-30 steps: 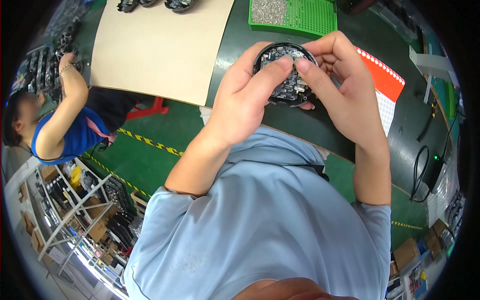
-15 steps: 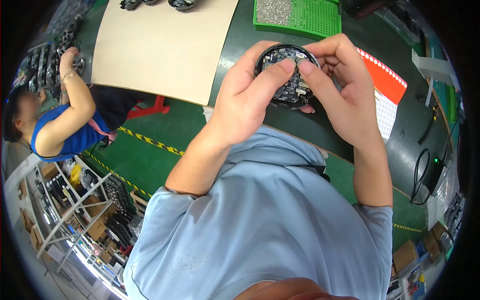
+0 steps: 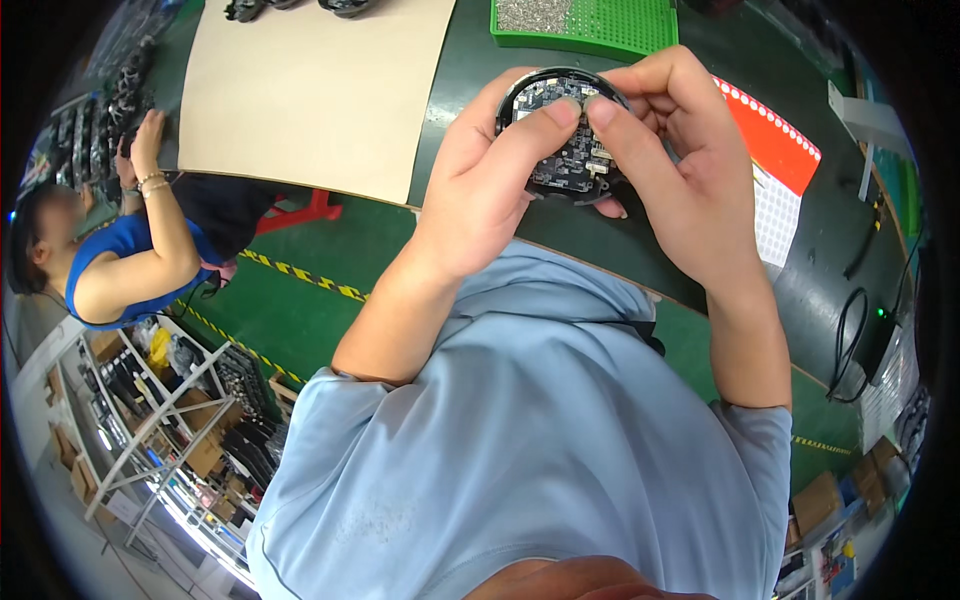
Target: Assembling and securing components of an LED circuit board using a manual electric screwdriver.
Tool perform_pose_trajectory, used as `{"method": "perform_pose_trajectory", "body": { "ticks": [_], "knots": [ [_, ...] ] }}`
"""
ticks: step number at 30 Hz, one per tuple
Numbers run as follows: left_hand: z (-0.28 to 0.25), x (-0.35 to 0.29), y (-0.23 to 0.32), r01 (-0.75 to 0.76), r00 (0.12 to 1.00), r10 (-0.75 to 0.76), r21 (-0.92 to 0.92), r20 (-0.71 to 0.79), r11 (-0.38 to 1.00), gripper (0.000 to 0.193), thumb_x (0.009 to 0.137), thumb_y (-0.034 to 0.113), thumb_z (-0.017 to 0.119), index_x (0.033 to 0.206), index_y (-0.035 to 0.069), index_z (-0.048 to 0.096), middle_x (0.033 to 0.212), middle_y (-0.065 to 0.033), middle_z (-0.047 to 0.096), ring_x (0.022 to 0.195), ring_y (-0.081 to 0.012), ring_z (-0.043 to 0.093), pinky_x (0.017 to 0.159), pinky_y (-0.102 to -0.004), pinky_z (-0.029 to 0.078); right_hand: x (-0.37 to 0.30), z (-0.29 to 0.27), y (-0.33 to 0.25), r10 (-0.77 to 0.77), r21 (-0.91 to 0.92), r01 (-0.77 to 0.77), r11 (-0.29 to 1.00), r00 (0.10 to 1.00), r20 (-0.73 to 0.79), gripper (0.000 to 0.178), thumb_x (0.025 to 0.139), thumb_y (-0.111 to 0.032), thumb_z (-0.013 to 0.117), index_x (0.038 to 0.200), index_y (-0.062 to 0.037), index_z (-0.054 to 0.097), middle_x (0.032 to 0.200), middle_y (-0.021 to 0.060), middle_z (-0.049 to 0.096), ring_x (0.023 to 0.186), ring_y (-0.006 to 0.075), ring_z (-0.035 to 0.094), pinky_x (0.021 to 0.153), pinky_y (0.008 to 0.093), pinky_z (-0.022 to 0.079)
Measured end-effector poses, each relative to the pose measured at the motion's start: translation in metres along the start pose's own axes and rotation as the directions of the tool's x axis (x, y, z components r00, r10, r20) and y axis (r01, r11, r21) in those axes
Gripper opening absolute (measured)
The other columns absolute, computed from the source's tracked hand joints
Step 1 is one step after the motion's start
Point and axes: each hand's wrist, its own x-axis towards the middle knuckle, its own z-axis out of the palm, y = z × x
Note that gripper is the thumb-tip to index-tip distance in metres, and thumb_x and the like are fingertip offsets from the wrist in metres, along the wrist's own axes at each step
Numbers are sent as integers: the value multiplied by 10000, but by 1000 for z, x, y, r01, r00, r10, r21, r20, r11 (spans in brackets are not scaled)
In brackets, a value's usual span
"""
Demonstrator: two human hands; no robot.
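Between both hands, above the dark green table, I hold a round black housing with a circuit board (image 3: 562,170) in its open face. My left hand (image 3: 478,185) grips the housing's left rim, its thumb pressed on the board near the upper middle. From the other side my right hand (image 3: 680,165) holds it, with the thumb tip on the board right beside the left one. The right hand's other fingers curl at the rim, one fingertip showing below the housing. What lies directly under the thumb tips is hidden.
A green perforated tray (image 3: 630,25) with small metal parts stands beyond my hands. Left lies a beige sheet (image 3: 315,100) with black round parts at its far edge. A red-and-white sticker sheet (image 3: 775,150) and a black cable (image 3: 850,345) are at right. Another person (image 3: 140,250) works far left.
The housing and both hands have shifted slightly up and left in view; the thumbs stay on the board. The other person's hand has moved.
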Motion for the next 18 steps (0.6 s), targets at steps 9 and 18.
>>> {"method": "perform_pose_trajectory", "body": {
  "ticks": [9,18],
  "knots": [
    [-2,1,0,-3,999,3,9,32,1000,253,1044,137,502,1202,-51,563,1036,-152,687,872,-239,723,688,-399,644,-3,3,-4,32,-20,-33,999,999,-39,132,1007,-80,638,1080,0,562,913,23,630,770,36,559,615,195,471],
    [-5,-1,-7,-5,1000,5,-5,24,1000,247,1051,149,513,1200,-42,561,993,-138,695,825,-235,721,692,-381,626,-5,6,-1,78,25,-78,997,996,-31,144,1016,-98,631,1101,2,573,931,30,636,778,42,570,572,199,498]
  ]
}}
